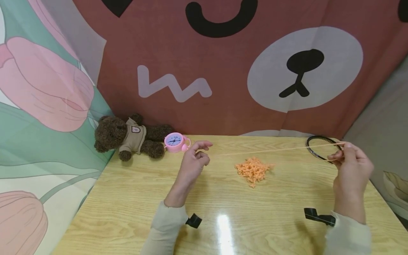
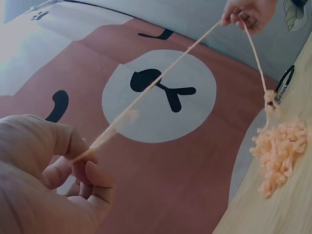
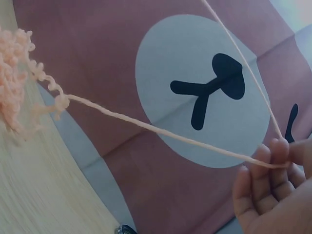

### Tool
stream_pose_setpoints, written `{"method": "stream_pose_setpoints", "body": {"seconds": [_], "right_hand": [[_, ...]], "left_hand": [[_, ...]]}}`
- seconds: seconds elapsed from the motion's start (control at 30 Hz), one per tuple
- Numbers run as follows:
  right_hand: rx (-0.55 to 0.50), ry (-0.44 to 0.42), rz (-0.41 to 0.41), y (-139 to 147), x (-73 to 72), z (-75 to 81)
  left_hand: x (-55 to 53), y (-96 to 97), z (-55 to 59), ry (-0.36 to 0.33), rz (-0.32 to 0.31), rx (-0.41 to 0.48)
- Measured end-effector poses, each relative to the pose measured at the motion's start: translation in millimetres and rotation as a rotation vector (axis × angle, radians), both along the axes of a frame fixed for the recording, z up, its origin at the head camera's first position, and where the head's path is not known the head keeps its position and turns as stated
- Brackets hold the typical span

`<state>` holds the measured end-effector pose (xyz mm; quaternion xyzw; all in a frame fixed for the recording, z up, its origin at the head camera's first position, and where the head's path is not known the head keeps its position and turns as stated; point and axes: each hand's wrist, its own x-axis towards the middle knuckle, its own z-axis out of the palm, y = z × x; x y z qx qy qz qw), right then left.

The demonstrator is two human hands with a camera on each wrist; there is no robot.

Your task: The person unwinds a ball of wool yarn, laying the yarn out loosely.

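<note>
In the head view a loose, crinkled pile of peach yarn [image 1: 254,170] lies on the wooden table between the hands. My left hand [image 1: 192,161] is raised left of the pile and pinches one stretch of the yarn strand [image 2: 187,50] between thumb and finger. From there the strand runs taut to my right hand [image 1: 354,171], which holds it in curled fingers at the right. The right wrist view shows the strand bending at those fingers and leading back to the crinkled pile [image 3: 10,83]. The loose end near the left hand is not clearly visible.
A brown teddy bear [image 1: 134,136] lies at the back left, beside a pink alarm clock [image 1: 174,141]. Behind the right hand is a black ring [image 1: 312,148]. Printed cloth [image 1: 229,109] hangs along the back of the table [image 1: 255,212].
</note>
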<state>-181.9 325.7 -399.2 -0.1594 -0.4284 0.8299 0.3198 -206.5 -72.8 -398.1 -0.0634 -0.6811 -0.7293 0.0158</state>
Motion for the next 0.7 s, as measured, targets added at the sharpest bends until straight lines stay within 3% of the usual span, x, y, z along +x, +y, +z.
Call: {"method": "stream_pose_setpoints", "body": {"seconds": [0.13,0.4,0.7], "right_hand": [[-0.021,0.032,-0.061,5,0.7,-1.3],[0.006,0.004,-0.112,11,2.9,-3.1],[0.005,0.009,-0.149,12,3.1,-3.1]], "left_hand": [[-2.1,-3.8,0.2,0.025,0.063,-0.025],[-7.9,-12.2,-0.3,0.011,0.165,0.100],[-10.7,-16.1,-1.8,0.172,0.376,-0.079]]}}
